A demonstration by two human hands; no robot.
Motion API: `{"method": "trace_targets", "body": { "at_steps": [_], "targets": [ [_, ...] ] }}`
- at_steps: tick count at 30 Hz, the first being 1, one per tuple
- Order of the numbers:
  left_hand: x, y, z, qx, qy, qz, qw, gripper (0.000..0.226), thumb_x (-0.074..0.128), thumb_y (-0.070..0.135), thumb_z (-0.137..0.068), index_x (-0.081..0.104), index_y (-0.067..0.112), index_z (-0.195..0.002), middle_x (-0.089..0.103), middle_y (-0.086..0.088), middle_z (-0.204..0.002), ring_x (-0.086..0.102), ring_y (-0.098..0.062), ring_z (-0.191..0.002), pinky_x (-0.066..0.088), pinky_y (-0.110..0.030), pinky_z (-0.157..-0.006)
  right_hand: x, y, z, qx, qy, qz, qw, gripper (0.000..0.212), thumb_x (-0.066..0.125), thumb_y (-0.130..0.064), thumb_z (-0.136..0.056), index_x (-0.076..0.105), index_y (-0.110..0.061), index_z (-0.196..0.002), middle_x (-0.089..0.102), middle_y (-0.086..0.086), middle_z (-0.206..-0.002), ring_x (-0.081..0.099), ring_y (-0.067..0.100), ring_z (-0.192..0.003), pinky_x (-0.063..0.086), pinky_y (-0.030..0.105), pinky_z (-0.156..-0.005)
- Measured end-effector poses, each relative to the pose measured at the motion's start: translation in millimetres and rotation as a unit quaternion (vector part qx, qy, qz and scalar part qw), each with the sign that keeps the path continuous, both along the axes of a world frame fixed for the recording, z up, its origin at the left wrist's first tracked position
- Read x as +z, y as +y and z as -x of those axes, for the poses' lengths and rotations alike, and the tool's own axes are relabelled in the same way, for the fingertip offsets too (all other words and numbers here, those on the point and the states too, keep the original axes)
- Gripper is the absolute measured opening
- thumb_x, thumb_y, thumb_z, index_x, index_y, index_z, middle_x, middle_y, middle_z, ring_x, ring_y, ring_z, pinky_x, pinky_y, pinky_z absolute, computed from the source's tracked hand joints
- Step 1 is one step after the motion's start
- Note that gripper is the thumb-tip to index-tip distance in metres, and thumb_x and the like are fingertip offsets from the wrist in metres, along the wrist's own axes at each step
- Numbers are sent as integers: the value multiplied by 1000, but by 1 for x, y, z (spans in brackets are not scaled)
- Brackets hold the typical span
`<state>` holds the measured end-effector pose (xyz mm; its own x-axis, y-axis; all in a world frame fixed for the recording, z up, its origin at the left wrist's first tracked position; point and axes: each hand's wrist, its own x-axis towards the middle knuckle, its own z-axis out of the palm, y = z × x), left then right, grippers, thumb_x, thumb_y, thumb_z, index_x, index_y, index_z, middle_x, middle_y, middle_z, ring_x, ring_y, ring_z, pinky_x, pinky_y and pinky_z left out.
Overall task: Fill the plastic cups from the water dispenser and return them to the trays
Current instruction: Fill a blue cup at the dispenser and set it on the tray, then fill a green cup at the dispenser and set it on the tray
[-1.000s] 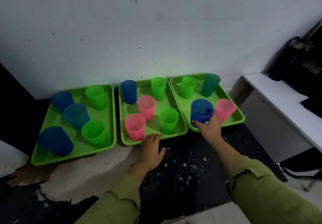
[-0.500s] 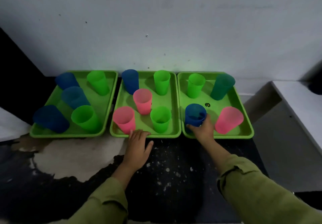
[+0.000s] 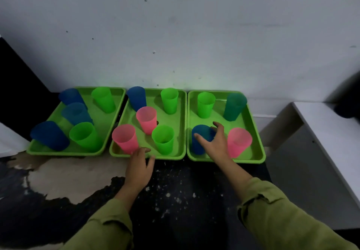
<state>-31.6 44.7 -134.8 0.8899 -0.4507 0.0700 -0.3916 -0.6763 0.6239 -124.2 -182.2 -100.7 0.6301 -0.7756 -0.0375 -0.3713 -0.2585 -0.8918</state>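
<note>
The right hand hangs over the blue cup in the near left corner of the right tray. Its fingers are spread apart and loose, thumb on the cup's left and the others on its right; whether they touch it I cannot tell. The cup stands upright, with a pink cup just right of the hand. The left hand lies flat, fingers straight, its tips on the near rim of the middle tray, beside another pink cup.
</note>
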Motion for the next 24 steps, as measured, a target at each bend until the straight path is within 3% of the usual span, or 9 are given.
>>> {"method": "trace_targets", "body": {
  "at_steps": [3, 8, 14, 18, 24],
  "targets": [
    [15, -14, 1, 63, -18, 72, 995, 22, 54, 23, -91, 53, 12, -110, 56, -7, -103, 53, -20, -93, 46, -34, -77, 19, -18, -4, -7, -39, 22, 999, 64, 73, -28, -78, 41, -8, -130, 55, 11, -125, 53, 23, -115, 41, 28, -94],
    [48, -51, -11, 48, -100, 139, 984, 15, 56, 12, -89, 51, 9, -102, 52, -5, -98, 47, -17, -93, 39, -30, -79, 46, -66, -20, -29, -32, 127, 991, 42, 66, -8, -80, 51, 2, -118, 59, 19, -113, 56, 31, -104, 41, 30, -88],
    [75, -107, -30, -35, -106, 121, 986, 25, 58, 14, -87, 52, 7, -111, 54, -9, -112, 48, -19, -107, 38, -28, -91, 52, -133, -39, -19, 82, 220, 972, 61, 70, -10, -72, 46, 1, -127, 48, 25, -125, 43, 38, -119, 27, 34, -98],
    [75, -137, -39, -87, -99, 65, 989, 32, 59, 18, -87, 51, 7, -116, 51, -9, -118, 46, -20, -113, 36, -29, -97, 39, -168, -51, -4, 208, 200, 957, 85, 76, -26, -72, 29, -12, -141, 27, 21, -144, 24, 39, -134, 29, 45, -107],
    [65, -154, -46, -131, -65, 21, 989, 39, 58, 24, -89, 47, 10, -124, 46, -6, -126, 41, -17, -120, 29, -21, -97, 17, -191, -59, -5, 188, 148, 971, 83, 75, -20, -74, 28, -8, -141, 31, 25, -138, 35, 46, -124, 33, 47, -104]
  ]
}}
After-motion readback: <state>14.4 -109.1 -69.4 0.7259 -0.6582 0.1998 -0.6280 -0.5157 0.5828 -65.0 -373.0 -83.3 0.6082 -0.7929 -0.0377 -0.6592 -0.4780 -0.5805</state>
